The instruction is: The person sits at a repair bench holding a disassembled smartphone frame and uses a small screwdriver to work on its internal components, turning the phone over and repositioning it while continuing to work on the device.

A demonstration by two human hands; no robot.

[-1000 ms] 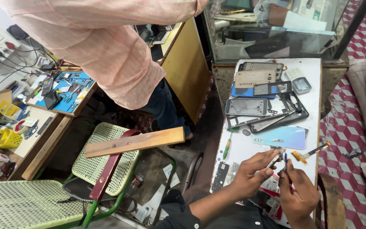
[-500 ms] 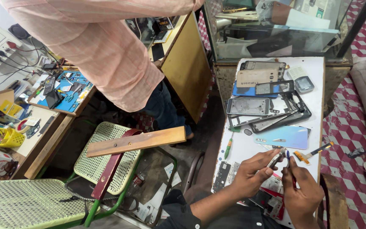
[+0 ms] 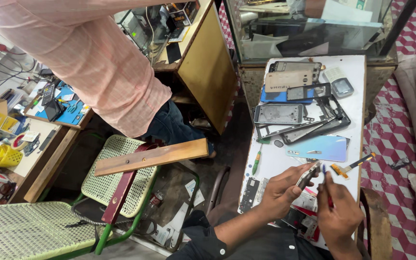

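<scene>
Head view: your left hand grips a slim phone part, fingers curled around its lower end so that it stands tilted over the near edge of the white table. Your right hand sits just to the right of it, fingers pinched on a thin tool with a blue tip and a red handle; the tip lies close to the phone part, though contact cannot be confirmed. Just beyond your hands lies a light-blue back cover, with an orange flex cable to its right and a green screwdriver to its left. Farther back, a stack of dark phone frames rests beside a small grey device. A circuit board lies at the near left edge of the table. To the left of the table, another person in a pink shirt leans over a cluttered workbench. A wooden plank lies across a green mesh chair.
</scene>
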